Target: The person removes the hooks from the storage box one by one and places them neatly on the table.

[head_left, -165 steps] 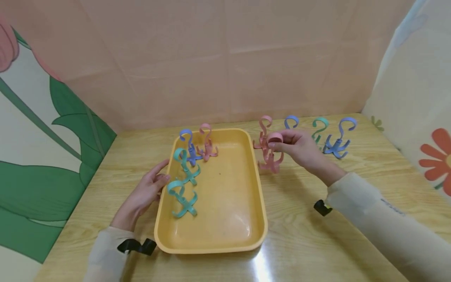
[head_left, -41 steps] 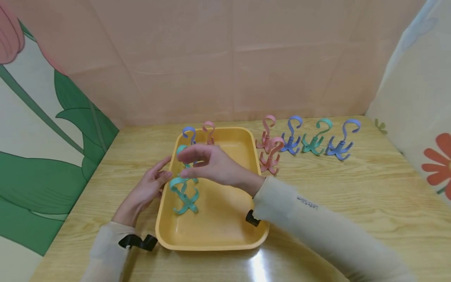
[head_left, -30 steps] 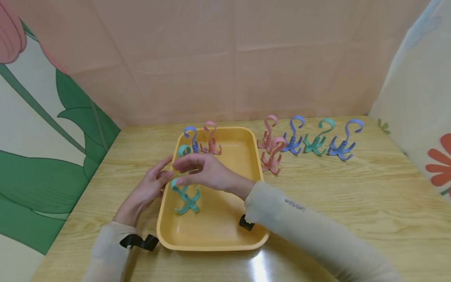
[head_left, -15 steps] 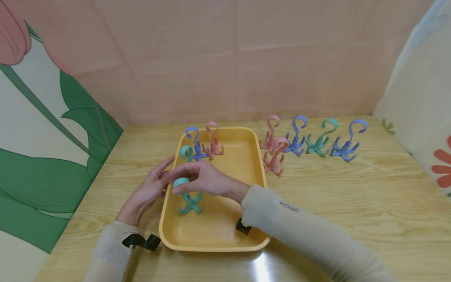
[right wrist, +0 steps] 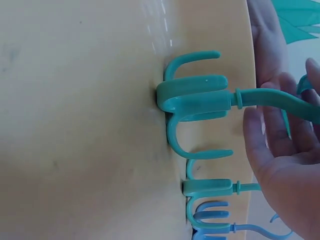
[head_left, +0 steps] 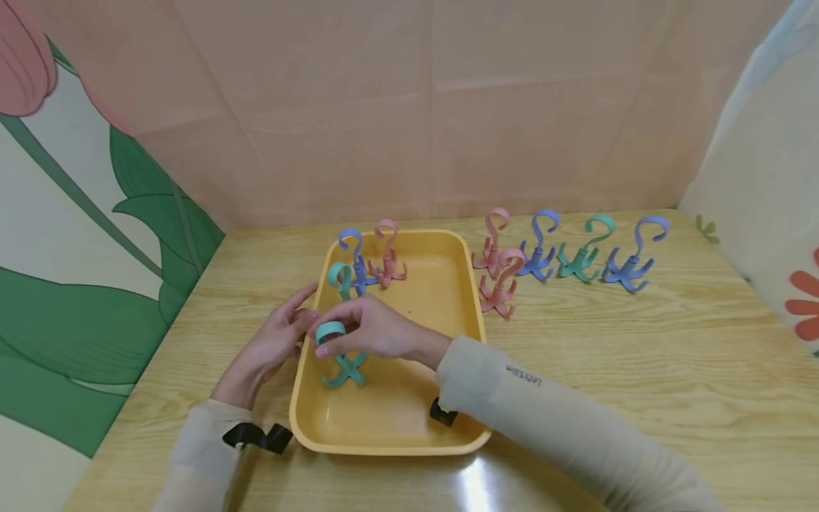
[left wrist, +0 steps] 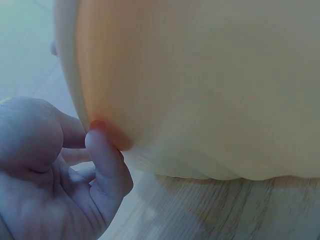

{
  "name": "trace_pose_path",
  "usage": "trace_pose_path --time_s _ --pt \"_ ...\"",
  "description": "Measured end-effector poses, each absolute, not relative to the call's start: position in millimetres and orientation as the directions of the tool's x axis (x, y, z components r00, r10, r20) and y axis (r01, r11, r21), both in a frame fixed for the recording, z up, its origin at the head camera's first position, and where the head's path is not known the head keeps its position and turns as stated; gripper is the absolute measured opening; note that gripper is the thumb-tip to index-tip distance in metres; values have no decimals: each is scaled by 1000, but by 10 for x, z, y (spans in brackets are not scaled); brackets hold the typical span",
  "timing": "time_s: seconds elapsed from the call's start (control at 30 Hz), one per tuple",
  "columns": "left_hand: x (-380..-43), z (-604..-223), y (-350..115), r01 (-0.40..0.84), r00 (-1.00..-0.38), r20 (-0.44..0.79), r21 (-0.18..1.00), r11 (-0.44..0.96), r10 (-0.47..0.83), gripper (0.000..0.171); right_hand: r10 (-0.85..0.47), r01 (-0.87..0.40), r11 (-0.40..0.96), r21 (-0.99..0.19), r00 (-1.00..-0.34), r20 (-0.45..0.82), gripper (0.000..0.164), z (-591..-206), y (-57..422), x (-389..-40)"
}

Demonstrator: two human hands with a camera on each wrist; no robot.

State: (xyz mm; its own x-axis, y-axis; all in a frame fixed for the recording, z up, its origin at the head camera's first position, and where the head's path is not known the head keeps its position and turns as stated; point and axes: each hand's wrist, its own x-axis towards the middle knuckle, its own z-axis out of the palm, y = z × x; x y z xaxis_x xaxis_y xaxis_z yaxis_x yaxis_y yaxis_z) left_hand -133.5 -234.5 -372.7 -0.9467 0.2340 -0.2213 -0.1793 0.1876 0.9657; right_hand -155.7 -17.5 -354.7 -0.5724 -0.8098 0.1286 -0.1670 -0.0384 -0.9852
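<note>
My left hand (head_left: pixel 271 345) grips the left rim of the yellow tray (head_left: pixel 390 450); in the left wrist view its thumb and fingers meet at the tray wall (left wrist: pixel 200 100). Inside the tray, my right hand (head_left: pixel 380 331) has its thumb and fingers around the curled top of the nearest green swivel hook (head_left: pixel 348 371). The right wrist view shows this hook (right wrist: pixel 197 97) with its prongs by the tray floor and its neck running to my fingers. Behind it along the left side stand another green hook (head_left: pixel 339 274), a blue hook (head_left: pixel 361 276) and a pink hook (head_left: pixel 387 267).
Right of the tray on the wooden table (head_left: pixel 576 370) stand a pink hook (head_left: pixel 489 254), a second pink hook (head_left: pixel 497 297) close to the rim, a blue hook (head_left: pixel 536 263), a green hook (head_left: pixel 579 263) and another blue hook (head_left: pixel 627 269). A pink sheet (head_left: pixel 429 121) hangs behind.
A pink hook once in my right hand now stands on the table beside the tray. My right hand has come left into the tray and down onto the green hook. My left hand stays put.
</note>
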Motion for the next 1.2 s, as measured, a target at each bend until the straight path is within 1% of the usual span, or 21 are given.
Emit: trace_pose_path --time_s 0.1,0.3,0.67,0.83,1.2 --pt "-1341 -3729 -2339 -182 -949 -223 965 191 221 58 -810 -171 -32 -985 -573 126 27 -3543 -176 -1551" --pt "-1344 -3721 -2331 -186 -953 -225 963 198 203 59 -817 -139 -39 -990 -565 111 27 -3538 -176 -1545" --pt "-1341 -3722 -2325 -181 -952 -223 963 202 209 59 -825 -155 -38 -987 -552 118 24 -3541 -165 -1557" --pt "-1338 -3717 -2322 -186 -952 -227 962 199 207 58 -835 -138 -32 -990 -541 102 25 -3550 -163 -1565" --pt "-1328 -3715 -2321 -184 -951 -226 962 202 213 59 -829 -150 -19 -988 -550 100 24 -3530 -155 -1555"
